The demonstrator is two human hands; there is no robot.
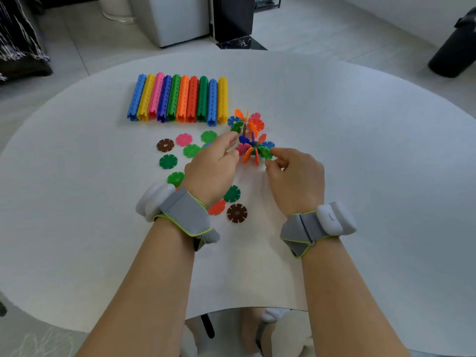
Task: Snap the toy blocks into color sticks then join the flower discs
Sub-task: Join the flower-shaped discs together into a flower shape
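Several colour sticks [177,100] lie side by side at the back of the white table [360,150]. In front of them stands a joined cluster of flower discs [251,136]. My right hand [293,173] pinches a green disc [265,152] at the cluster's near edge. My left hand [213,163] hovers just left of the cluster, fingers loosely curled, index finger pointing toward it; I see nothing in it. Loose discs lie around: a pink disc [184,139], green discs [168,161], a brown disc [237,213], an orange disc [217,207].
Another brown disc [165,145] lies at the far left of the loose ones. Beyond the table stand a white cabinet [180,19], a dark post [233,19] and a black bin [456,45] on the tiled floor.
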